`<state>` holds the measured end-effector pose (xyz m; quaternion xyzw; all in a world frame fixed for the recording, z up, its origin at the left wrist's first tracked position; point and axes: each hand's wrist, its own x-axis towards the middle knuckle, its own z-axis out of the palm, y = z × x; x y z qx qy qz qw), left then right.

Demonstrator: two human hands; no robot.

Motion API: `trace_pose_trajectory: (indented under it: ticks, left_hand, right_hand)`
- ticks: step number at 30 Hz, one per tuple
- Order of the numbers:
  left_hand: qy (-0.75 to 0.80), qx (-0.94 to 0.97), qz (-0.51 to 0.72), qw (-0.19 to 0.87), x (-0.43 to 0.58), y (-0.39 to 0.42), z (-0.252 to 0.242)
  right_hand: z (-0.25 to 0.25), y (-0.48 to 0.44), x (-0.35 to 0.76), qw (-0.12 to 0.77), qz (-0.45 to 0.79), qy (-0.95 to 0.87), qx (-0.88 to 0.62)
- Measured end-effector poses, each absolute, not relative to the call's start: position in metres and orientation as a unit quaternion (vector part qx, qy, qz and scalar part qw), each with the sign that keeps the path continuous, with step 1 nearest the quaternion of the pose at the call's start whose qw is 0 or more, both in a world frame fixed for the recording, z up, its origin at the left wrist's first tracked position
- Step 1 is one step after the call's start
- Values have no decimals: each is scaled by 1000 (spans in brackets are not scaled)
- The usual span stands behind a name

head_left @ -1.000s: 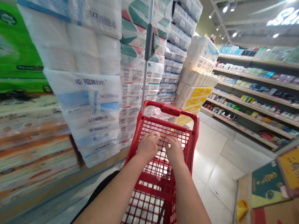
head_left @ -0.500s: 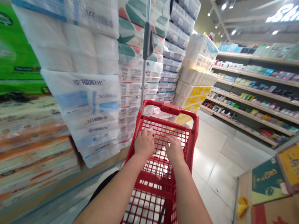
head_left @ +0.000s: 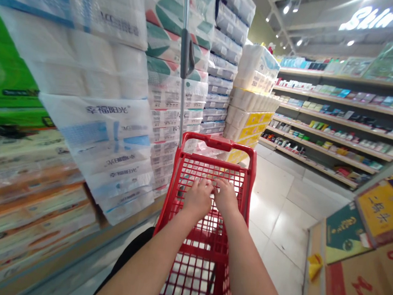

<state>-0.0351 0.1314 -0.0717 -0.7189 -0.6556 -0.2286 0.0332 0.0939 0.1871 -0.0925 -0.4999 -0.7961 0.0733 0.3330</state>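
Observation:
Below me stands a red plastic shopping cart (head_left: pixel 221 248) with grid walls and a raised handle frame at its far end. My left hand (head_left: pixel 198 196) is over the upper grid of the cart, back side up, with loosely bent fingers and nothing seen in them. Close on its right is my right hand (head_left: pixel 226 195), its fingers slightly curved and pointing toward the left hand. The fingertips of the two hands nearly meet; whether they touch each other or the grid I cannot tell.
On the left rise stacked packs of toilet paper (head_left: pixel 111 131) and tissue packs (head_left: pixel 174 90). A grey pole (head_left: pixel 183 50) stands beyond the cart. Shelves of small goods (head_left: pixel 336 123) line the back right. Cardboard boxes (head_left: pixel 367 277) stand at the right, past the tiled floor (head_left: pixel 276 218).
My hands have drawn together over the cart, the left moving right and slightly toward me. The surroundings and the cart have shifted a little left in view.

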Motion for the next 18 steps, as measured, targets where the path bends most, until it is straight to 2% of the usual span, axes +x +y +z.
trace_pose_trajectory:
  ticks: [6,13,18]
  left_hand:
    - [-742,-630,-225,37,-41,129,-63]
    - [-675,-710,-200,21,-19,121,-72]
    - [-752,-615,-232,56,-46,130,-67]
  right_hand:
    - [-92,186,94,339,63,-790,-507]
    - [-92,188,95,350,88,-789,-496]
    - [-92,187,94,343,68,-790,-504]
